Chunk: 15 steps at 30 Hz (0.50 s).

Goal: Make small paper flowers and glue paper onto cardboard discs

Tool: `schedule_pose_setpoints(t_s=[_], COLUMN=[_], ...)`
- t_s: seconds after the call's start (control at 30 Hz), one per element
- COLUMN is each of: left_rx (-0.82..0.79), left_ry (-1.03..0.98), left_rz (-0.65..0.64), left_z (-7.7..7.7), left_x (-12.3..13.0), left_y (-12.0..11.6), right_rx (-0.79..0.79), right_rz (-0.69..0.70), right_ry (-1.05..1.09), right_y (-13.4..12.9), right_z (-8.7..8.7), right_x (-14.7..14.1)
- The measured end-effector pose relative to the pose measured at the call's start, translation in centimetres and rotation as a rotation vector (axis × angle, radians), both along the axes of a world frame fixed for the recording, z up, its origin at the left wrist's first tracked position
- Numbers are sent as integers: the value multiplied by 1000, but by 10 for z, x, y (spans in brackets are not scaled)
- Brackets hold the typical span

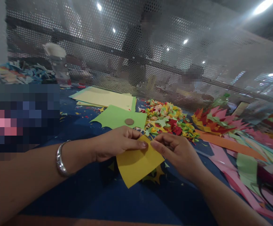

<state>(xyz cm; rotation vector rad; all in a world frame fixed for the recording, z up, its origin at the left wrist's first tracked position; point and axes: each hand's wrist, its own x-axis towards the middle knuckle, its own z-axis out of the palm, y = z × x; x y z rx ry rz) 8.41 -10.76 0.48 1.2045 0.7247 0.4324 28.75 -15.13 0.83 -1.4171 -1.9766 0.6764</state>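
Observation:
A yellow sheet of paper (139, 166) hangs tilted above the dark blue tabletop. My left hand (119, 141), a silver bangle on its wrist, grips the upper edge with the thumb pressed on top. At the upper right edge, my right hand (176, 147) pinches the same sheet with thumb and forefinger; the exact contact is partly hidden. Just beyond lies a green paper (108, 117) with scalloped cut edges and a brown coin-like disc (129, 121) on it. Cut yellow and green scraps (158, 175) lie under the yellow paper.
A heap of small colored paper pieces (169, 117) sits beyond my right hand. Stacked pale sheets (108, 97) lie behind the green paper. Paper strips (230, 146) and spiky paper crowns (216, 121) crowd the right. A bottle (58, 66) stands back left, before a perforated screen (91, 47).

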Motion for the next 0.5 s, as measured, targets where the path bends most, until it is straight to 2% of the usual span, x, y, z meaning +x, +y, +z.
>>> schedule_pose_setpoints(t_s=[0.5], left_rx=[27], left_ry=[30], left_rz=[-6], left_z=[2], left_x=[1], left_y=[1], right_rx=[9], right_rz=[11], right_ry=[4], right_y=[1], right_z=[-1], right_x=[2])
